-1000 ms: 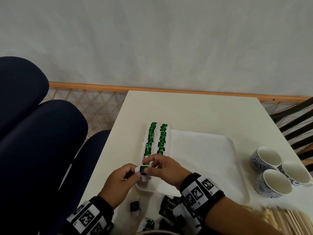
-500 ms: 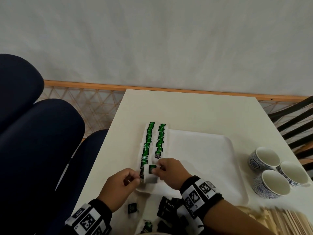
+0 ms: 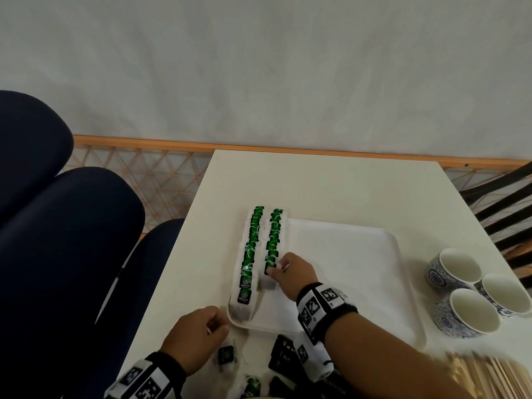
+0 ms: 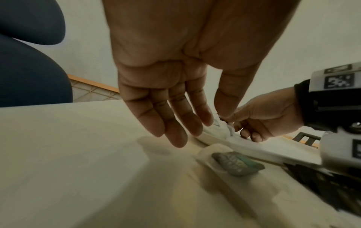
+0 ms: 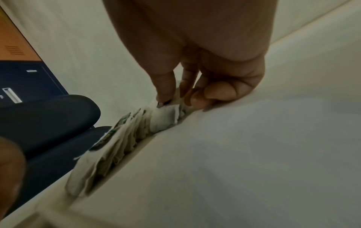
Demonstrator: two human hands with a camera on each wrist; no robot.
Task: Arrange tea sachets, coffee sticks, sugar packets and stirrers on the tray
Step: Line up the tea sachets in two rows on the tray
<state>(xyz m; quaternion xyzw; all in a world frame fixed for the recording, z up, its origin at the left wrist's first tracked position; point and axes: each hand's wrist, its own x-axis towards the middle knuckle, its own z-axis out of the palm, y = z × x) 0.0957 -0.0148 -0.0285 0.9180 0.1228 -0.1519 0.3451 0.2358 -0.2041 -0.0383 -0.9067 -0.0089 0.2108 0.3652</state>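
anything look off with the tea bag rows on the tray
Mostly neat. The left row overhangs the tray rim at the far end, and the right hand pinches the right row's nearest bag.

Dim, soft light; blurred, warped edges.

Left hand [image 4: 175, 86] open above, seemingly, sachet [image 4: 237, 163].
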